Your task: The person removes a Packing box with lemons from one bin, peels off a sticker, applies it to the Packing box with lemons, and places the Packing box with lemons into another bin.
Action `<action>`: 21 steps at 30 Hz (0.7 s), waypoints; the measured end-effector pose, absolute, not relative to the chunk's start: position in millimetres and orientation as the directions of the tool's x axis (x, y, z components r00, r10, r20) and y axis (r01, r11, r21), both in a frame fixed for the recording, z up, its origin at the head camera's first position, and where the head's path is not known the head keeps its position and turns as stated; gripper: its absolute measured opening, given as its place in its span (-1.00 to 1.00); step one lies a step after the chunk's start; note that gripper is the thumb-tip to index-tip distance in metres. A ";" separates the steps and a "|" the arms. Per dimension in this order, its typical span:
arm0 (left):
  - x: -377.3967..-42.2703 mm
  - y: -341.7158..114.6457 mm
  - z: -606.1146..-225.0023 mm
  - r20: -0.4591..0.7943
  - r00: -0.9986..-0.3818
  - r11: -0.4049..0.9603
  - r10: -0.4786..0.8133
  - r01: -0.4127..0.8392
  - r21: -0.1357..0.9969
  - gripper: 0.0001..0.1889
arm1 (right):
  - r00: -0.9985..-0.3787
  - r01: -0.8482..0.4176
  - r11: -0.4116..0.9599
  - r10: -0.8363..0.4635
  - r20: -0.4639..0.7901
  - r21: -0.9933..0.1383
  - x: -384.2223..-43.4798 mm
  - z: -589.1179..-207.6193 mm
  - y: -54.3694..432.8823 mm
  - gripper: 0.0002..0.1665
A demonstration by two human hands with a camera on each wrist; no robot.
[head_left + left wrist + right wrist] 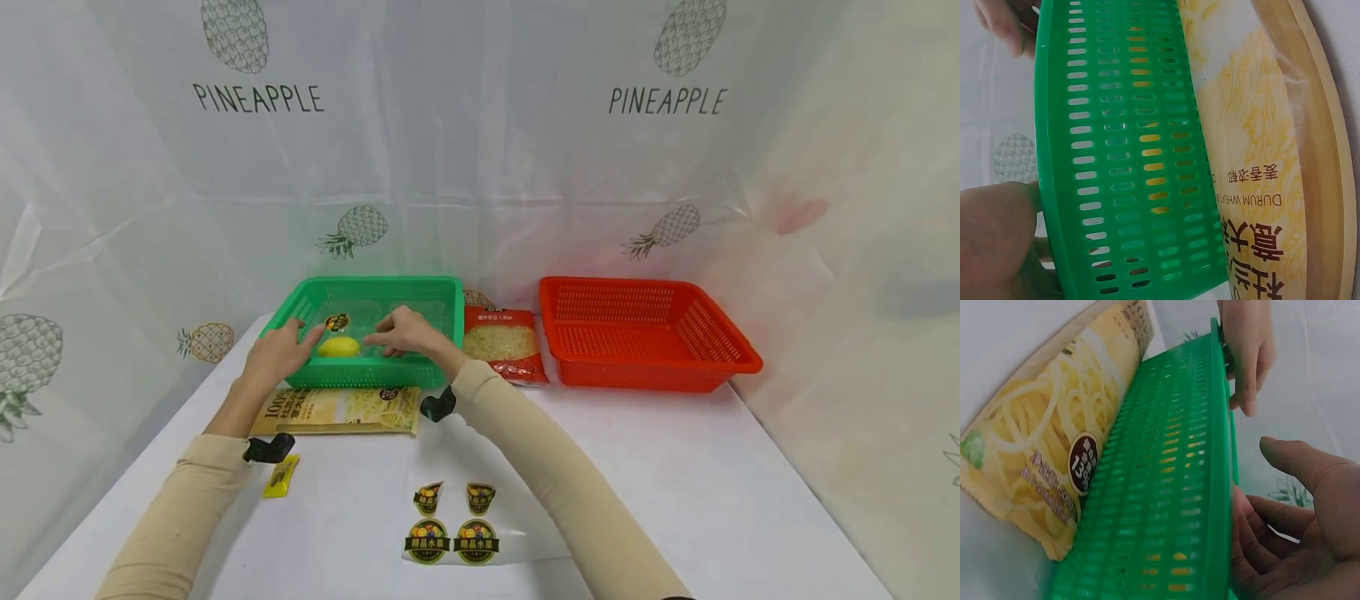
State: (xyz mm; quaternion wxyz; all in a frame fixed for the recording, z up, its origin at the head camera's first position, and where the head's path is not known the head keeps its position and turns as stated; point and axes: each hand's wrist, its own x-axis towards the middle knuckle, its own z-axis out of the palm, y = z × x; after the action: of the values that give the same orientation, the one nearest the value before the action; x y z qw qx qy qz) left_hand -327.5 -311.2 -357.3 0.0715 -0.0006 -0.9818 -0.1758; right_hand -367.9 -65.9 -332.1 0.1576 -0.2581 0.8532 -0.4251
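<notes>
In the head view a green basket (390,362) stands at the back left, with a lemon (339,347) inside near its front wall. Clear plastic with a dark round fruit sticker (337,322) also lies in there. My left hand (279,357) reaches over the basket's left end, thumb stretched toward the lemon. From the right, my right hand (408,331) dips into the basket, its fingers loosely bent. The right wrist view has that right hand (1310,519) with thumb apart from the fingers and nothing visible between them. The basket wall partly hides the left fingertips.
A pasta bag (341,411) lies along the basket's front. Beside it on the right are a red pasta packet (504,343) and a red basket (645,371). Nearer me lie a small yellow packet (281,477) and a sheet of fruit stickers (452,542).
</notes>
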 end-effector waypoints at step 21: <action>-294.5 -277.8 -344.0 0.297 -0.947 0.941 0.125 0.208 0.266 -0.29 | -0.793 -0.536 0.590 -0.597 0.121 -0.603 -326.8 -296.6 53.4 -0.43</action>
State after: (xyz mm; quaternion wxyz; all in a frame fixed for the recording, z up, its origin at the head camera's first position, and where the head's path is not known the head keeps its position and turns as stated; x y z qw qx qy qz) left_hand -294.5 -277.8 -344.0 0.1394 -0.0854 -0.9753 -0.1484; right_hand -326.8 53.4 -296.6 0.0469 -0.3181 0.8904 -0.3221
